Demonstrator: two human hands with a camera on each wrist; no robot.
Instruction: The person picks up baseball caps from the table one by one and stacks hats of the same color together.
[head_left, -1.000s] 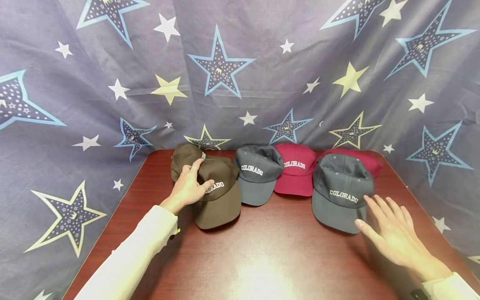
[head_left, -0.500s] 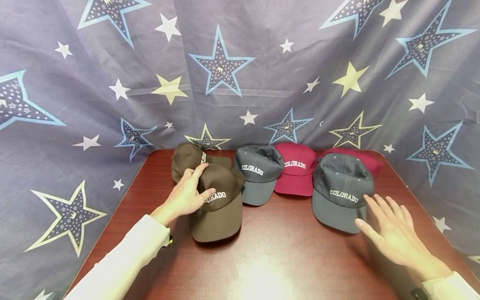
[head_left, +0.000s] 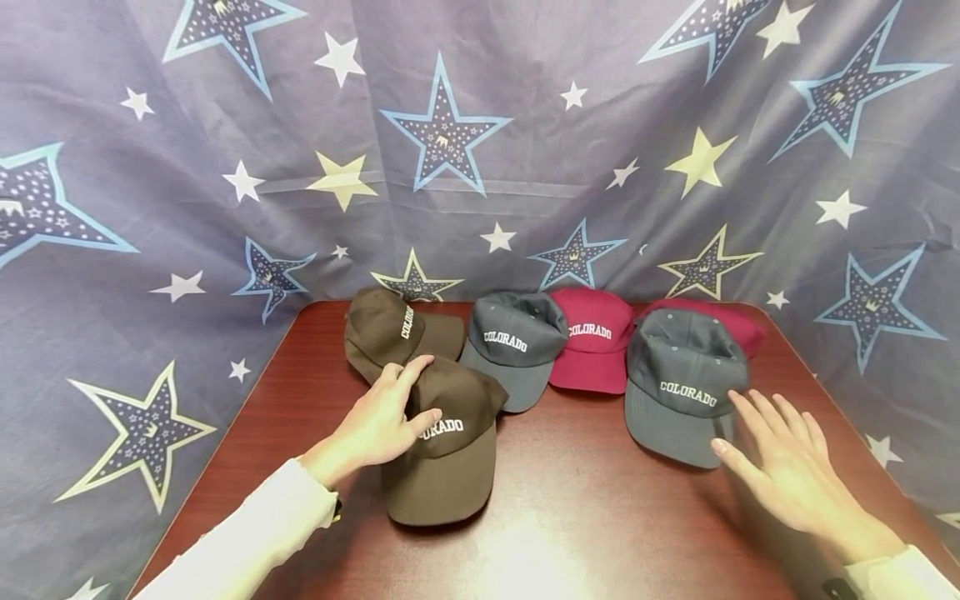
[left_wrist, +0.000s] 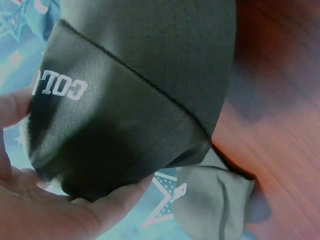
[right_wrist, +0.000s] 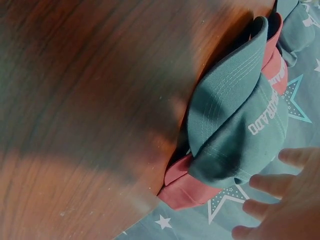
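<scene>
The left hand (head_left: 382, 421) grips the crown of a brown cap (head_left: 446, 454), thumb on the front by the white lettering and fingers curled over the top; the left wrist view shows the fingers (left_wrist: 75, 210) wrapped round the crown's edge. This cap sits on the table (head_left: 570, 517), its bill pointing toward the person, apart from the row of caps beyond the hand. Just past the fingertips lies a second brown cap (head_left: 390, 333), turned sideways.

The right hand (head_left: 787, 467) is spread with straight fingers and holds nothing; it hovers just beside the bill of a grey cap (head_left: 682, 383), close to it but, as far as can be seen, not touching. Behind that grey cap a red cap (right_wrist: 187, 192) lies partly under it. Further from that hand, toward the left one, stand another red cap (head_left: 592, 346) and another grey cap (head_left: 513, 346).

Judging by the layout, one brown cap is singled out and in hand, while the other five caps sit in the back row, unhandled.
</scene>
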